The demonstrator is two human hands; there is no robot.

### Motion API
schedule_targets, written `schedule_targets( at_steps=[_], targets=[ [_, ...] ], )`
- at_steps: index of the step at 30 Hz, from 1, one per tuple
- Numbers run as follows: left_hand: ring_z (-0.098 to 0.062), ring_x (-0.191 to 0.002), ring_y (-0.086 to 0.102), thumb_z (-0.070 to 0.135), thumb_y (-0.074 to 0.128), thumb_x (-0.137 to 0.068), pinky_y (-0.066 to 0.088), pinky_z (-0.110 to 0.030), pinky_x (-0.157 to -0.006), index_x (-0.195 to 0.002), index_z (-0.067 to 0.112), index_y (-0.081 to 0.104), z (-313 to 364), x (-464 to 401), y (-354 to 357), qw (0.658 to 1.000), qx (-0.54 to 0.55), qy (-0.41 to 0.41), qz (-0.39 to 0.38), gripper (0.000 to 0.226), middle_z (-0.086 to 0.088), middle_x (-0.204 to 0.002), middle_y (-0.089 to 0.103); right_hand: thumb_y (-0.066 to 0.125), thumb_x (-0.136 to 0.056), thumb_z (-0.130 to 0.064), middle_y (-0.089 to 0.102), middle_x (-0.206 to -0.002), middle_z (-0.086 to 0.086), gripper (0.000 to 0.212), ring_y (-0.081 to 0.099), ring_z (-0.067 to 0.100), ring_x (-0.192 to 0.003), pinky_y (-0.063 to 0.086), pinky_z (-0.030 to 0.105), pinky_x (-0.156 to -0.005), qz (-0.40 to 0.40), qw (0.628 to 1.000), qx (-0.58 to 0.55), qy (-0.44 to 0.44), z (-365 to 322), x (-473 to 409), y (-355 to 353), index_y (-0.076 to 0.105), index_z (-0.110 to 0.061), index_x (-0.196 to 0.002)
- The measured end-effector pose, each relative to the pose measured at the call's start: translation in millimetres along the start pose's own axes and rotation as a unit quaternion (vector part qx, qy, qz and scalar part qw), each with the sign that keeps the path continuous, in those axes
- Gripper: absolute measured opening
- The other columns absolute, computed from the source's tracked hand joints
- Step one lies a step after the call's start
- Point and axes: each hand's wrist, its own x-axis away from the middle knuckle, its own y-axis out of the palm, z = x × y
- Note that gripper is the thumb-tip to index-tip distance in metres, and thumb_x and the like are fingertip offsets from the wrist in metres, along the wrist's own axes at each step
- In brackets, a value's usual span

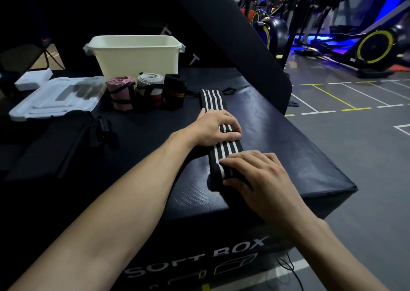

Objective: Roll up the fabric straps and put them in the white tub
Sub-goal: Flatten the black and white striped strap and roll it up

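Note:
A black strap with white stripes (pixel 225 152) lies stretched out along the top of the dark soft box (pixel 288 148). My left hand (pixel 213 127) rests across its middle, fingers curled over the fabric. Nearer me, my right hand (pixel 257 173) presses flat on the strap's near end with straight fingers. Three rolled straps stand at the back: a pink one (pixel 121 93), a white and red one (pixel 149 88) and a black one with an orange stripe (pixel 174 91). Behind them stands the white tub (pixel 135 56); its inside is hidden.
A clear plastic lid (pixel 57 97) and a white foam block (pixel 33 79) lie at the left. Black flat bags or mats (pixel 51 144) cover the near left. A slanted black pad (pixel 233 31) rises behind the box. Exercise bikes (pixel 375 46) stand on the floor at the right.

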Motion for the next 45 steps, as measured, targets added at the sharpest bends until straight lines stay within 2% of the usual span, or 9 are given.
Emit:
schedule_targets(
  at_steps=[7, 13, 18, 25, 29, 35, 39, 42, 45],
  targets=[
    [0.000, -0.125, 0.052, 0.077, 0.061, -0.076, 0.018, -0.067, -0.114, -0.096, 0.047, 0.072, -2, 1, -1, 1.000, 0.009, 0.018, 0.007, 0.037, 0.022, -0.122, 0.062, 0.047, -0.091, -0.049, 0.070, -0.090, -0.012, 0.032, 0.060, 0.007, -0.084, 0.036, 0.032, -0.078, -0.027, 0.999, -0.020, 0.014, -8, -7, -11, 0.062, -0.028, -0.111],
    [-0.003, -0.119, 0.055, 0.078, 0.055, -0.077, 0.020, -0.062, -0.114, -0.090, 0.050, 0.066, 1, -1, 2, 0.999, -0.015, 0.031, 0.008, 0.033, 0.020, -0.119, 0.063, 0.055, -0.099, -0.044, 0.066, -0.088, -0.007, 0.020, 0.053, 0.009, -0.081, 0.031, 0.030, -0.086, -0.100, 0.994, -0.039, 0.023, -11, -3, -29, 0.064, -0.029, -0.110],
    [-0.007, -0.115, 0.058, 0.077, 0.055, -0.079, 0.029, -0.060, -0.110, -0.092, 0.047, 0.067, -3, -5, 5, 0.998, -0.032, 0.037, 0.026, 0.035, 0.020, -0.116, 0.065, 0.041, -0.095, -0.055, 0.047, -0.073, -0.025, 0.030, 0.043, -0.011, -0.070, 0.031, 0.019, -0.082, -0.081, 0.993, -0.072, 0.047, -11, 5, -26, 0.062, -0.035, -0.103],
    [-0.010, -0.129, 0.046, 0.086, 0.051, -0.071, 0.025, -0.050, -0.116, -0.102, 0.050, 0.066, -10, -7, 6, 0.995, -0.073, 0.004, 0.065, 0.050, 0.021, -0.126, 0.057, 0.032, -0.098, -0.057, 0.063, -0.090, -0.017, 0.037, 0.056, 0.009, -0.084, 0.038, 0.035, -0.078, -0.077, 0.994, -0.064, 0.055, -16, 5, -22, 0.061, -0.033, -0.100],
    [-0.015, -0.128, 0.044, 0.091, 0.045, -0.067, 0.029, -0.046, -0.114, -0.114, 0.046, 0.065, -7, -4, 6, 0.991, -0.099, -0.061, 0.065, 0.068, 0.017, -0.130, 0.055, 0.037, -0.099, -0.051, 0.056, -0.104, -0.010, 0.039, 0.049, 0.017, -0.094, 0.040, 0.037, -0.074, -0.037, 0.997, -0.023, 0.058, -21, 3, -16, 0.069, -0.030, -0.099],
    [-0.014, -0.126, 0.055, 0.066, 0.056, -0.094, 0.028, -0.044, -0.112, -0.119, 0.040, 0.067, -4, -6, 3, 0.986, -0.109, -0.093, 0.081, 0.038, 0.011, -0.128, 0.066, 0.019, -0.095, -0.054, 0.053, -0.096, -0.013, 0.052, 0.044, 0.011, -0.090, 0.029, 0.035, -0.077, -0.093, 0.993, -0.023, 0.075, -17, -10, -14, 0.066, -0.032, -0.097],
    [-0.021, -0.151, 0.030, 0.069, 0.045, -0.096, 0.008, -0.054, -0.126, -0.142, 0.041, 0.051, -1, -5, 3, 0.983, -0.103, -0.154, 0.013, 0.054, 0.002, -0.154, 0.049, 0.021, -0.097, -0.051, 0.059, -0.095, -0.012, 0.050, 0.052, 0.011, -0.093, 0.033, 0.038, -0.081, -0.106, 0.991, -0.018, 0.075, -15, -17, -16, 0.067, -0.030, -0.097],
    [-0.027, -0.159, 0.002, 0.071, 0.042, -0.097, -0.004, -0.057, -0.126, -0.151, 0.041, 0.040, -1, -7, 1, 0.981, -0.091, -0.172, -0.023, 0.062, 0.013, -0.167, 0.028, 0.038, -0.102, -0.041, 0.063, -0.094, -0.016, 0.026, 0.056, 0.009, -0.093, 0.036, 0.040, -0.085, -0.075, 0.993, -0.033, 0.082, -15, -20, -17, 0.062, -0.034, -0.106],
    [-0.032, -0.158, -0.005, 0.072, 0.041, -0.097, -0.007, -0.058, -0.125, -0.152, 0.043, 0.039, 0, -7, -1, 0.979, -0.084, -0.180, -0.033, 0.062, 0.016, -0.168, 0.022, 0.045, -0.105, -0.035, 0.062, -0.091, -0.016, 0.007, 0.054, 0.012, -0.089, 0.034, 0.040, -0.084, -0.069, 0.994, -0.011, 0.090, -18, -22, -14, 0.053, -0.034, -0.106]
  ],
)
